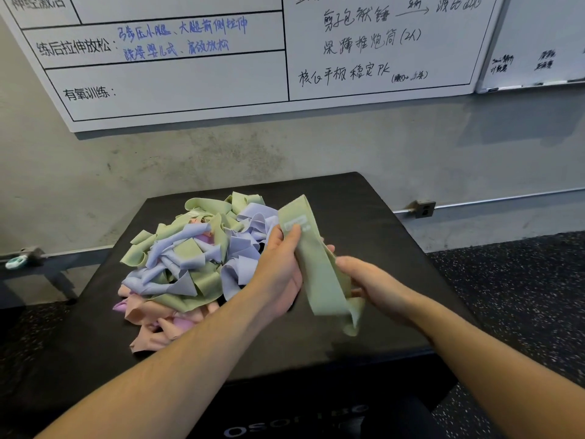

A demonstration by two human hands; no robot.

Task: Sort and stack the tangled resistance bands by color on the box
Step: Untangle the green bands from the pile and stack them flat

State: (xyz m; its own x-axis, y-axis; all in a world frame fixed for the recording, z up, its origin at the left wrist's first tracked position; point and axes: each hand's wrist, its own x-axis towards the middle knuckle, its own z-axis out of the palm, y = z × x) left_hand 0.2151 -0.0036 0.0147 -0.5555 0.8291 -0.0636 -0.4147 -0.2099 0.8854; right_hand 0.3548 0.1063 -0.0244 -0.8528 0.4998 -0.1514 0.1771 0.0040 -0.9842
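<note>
A rough grey concrete wall [221, 153] fills the background, and a large white board with ruled black lines and handwritten characters [190, 58] hangs on it, its top cut off by the frame; a second white board [538, 42] beside it on the right is also only partly in view, its small writing too blurred to read. Below, dark speckled rubber flooring [522, 280] spreads out to the right. A wide black padded box [380, 217] stands against the wall, with pale lettering on its near face that is upside down and hard to make out. On the left half of the box top lies a tangled heap of flat fabric resistance bands [186, 258] in sage green, lavender and peach-pink, the pink ones mostly buried under the others at the near edge. Over the right part of the box, both hands hold one sage green band with a small white label [319, 274], lifted clear of the heap. The left hand [278, 267] grips its upper part, thumb pressed near the label, while the right hand [370, 283] has its fingers curled around the lower part, whose folded end hangs down. A small teal object [15, 263] sits at the far left, too indistinct to identify.
</note>
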